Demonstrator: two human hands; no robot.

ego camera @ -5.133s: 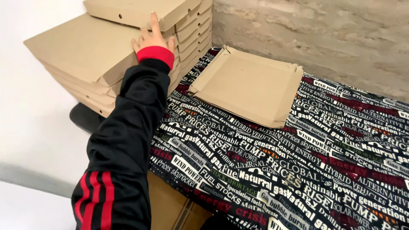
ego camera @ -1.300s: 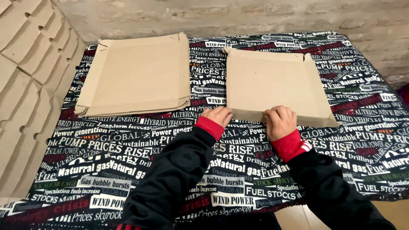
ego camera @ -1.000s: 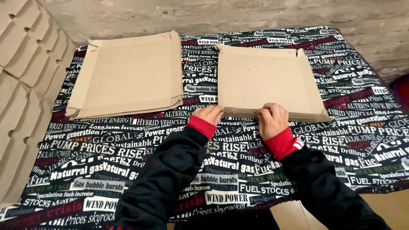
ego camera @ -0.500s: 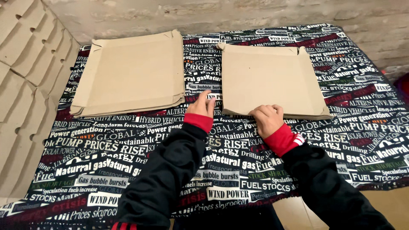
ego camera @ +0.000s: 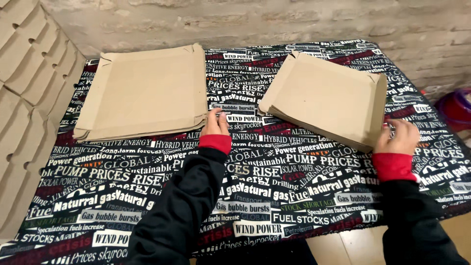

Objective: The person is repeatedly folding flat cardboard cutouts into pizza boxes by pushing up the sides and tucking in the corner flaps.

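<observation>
Two flat stacks of brown cardboard box blanks lie on a table covered with a black printed cloth (ego camera: 274,186). My left hand (ego camera: 216,122) rests at the near right corner of the left stack (ego camera: 142,91), fingers touching its edge. My right hand (ego camera: 402,137) grips the near right corner of the right stack (ego camera: 326,95), which is turned at an angle and lifted slightly at that side.
A tall pile of folded cardboard boxes (ego camera: 24,98) stands at the left edge. A rough stone wall (ego camera: 274,22) runs behind the table. A purple and red container (ego camera: 456,105) sits low at the far right.
My left hand has moved left from the right stack to the left stack's corner. My right hand has slid to the right stack's right corner, and that stack has turned and tilted.
</observation>
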